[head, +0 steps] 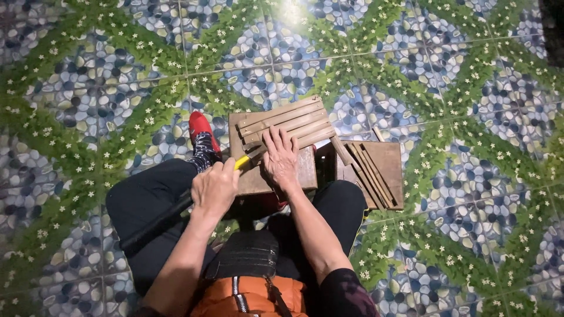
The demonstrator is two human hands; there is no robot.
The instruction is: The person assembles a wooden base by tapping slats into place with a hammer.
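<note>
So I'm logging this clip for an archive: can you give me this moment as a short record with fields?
Setting: patterned tile floor, seen from above
Left hand: grips a yellow-handled tool
Right hand: flat on wooden strips
Under the strips: a wooden block
Beside it: second wooden block with more strips
Also visible: red shoe

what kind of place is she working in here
Probably a home floor or tiled patio used as an improvised craft spot. The person sits low over a pebble-and-flower patterned tile floor, with bamboo strips on a wooden board, left hand gripping a yellow-handled tool.
</note>
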